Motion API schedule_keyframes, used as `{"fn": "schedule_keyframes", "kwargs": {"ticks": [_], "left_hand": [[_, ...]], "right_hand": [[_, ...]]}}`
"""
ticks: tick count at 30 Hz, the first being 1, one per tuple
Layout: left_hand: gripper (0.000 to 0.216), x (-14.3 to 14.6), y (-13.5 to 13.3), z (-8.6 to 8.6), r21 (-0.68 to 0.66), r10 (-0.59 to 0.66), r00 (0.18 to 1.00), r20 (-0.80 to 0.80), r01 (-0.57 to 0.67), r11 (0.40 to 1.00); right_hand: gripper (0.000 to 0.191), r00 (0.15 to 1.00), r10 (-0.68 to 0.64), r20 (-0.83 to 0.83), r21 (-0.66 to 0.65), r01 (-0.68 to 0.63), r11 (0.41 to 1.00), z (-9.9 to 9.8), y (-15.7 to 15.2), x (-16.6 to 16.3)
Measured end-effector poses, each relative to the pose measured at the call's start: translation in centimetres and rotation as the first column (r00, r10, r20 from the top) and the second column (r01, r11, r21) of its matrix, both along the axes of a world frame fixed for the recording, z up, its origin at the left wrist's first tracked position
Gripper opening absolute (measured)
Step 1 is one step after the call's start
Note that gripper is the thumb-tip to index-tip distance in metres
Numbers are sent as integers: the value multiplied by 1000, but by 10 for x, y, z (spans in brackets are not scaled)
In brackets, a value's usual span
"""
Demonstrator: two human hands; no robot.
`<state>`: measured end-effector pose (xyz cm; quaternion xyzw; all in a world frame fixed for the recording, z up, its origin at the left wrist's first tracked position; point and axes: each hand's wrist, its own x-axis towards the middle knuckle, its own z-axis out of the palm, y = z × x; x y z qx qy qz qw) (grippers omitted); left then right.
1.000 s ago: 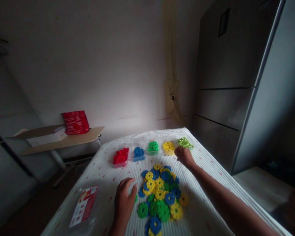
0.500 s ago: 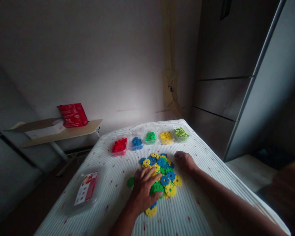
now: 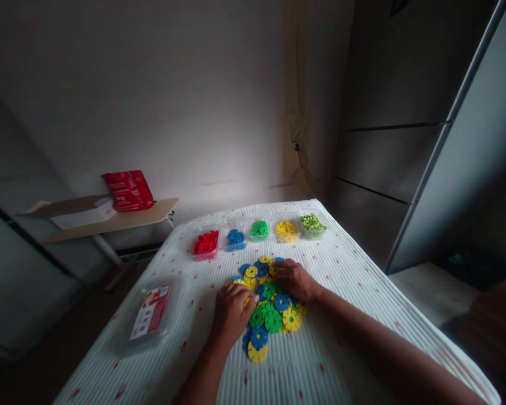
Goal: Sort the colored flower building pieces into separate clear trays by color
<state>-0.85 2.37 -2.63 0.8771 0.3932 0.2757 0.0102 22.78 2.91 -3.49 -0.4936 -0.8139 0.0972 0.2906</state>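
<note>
the left hand and right hand sit apart with fingers on opposite sides of a heap of yellow, blue and green notched discs, whether gripping any i cannot tell, on a spotted tablecloth with five filled tubs beyond.

Left hand and right hand are bare
</note>
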Motion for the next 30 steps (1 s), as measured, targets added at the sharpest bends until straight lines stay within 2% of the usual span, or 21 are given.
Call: {"fn": "schedule_keyframes", "kwargs": {"ticks": [2, 6, 8, 11, 14, 17, 19, 23, 25, 27, 30], "left_hand": [[25, -2, 3, -3, 36, 30, 999, 42, -32, 999], [23, -7, 9, -7, 95, 144, 987, 75, -151, 984], [27, -9, 9, -7, 80, 153, 987, 52, -157, 984], [36, -6, 7, -9, 25, 124, 992, -26, -123, 992], [40, -2, 3, -13, -48, 102, 988, -112, -108, 993], [34, 0, 3, -15, -61, 133, 984, -122, -141, 988], [27, -1, 4, -13, -38, 157, 983, -94, -162, 986], [22, -8, 9, -7, 16, 146, 989, -33, -146, 989], [24, -10, 11, -5, 41, 144, 989, -16, -143, 989], [25, -11, 13, -5, 56, 145, 989, -7, -144, 988], [23, -12, 13, -6, 58, 118, 993, 18, -119, 991]], "right_hand": [[24, 999, -38, -36, 27, 39, 999, -2, 0, 6], [29, 946, -304, -116, -17, 304, 953, -3, 5, 25], [29, 931, -341, -127, -41, 339, 940, -3, 10, 30], [29, 942, -331, -62, -46, 328, 943, -2, 16, 24], [38, 946, -308, 96, -80, 316, 945, 2, 22, 4], [40, 970, -137, 198, -123, 164, 979, 7, 22, -18], [38, 982, -11, 188, -128, 36, 991, 9, 19, -25], [32, 993, 118, -9, -145, -118, 982, 8, 13, -14], [32, 977, 102, -188, -180, -136, 974, 5, 12, 1], [31, 925, -7, -379, -231, -88, 969, 2, 13, 13], [31, 761, -274, -588, -344, 72, 936, -3, 17, 24]]}}
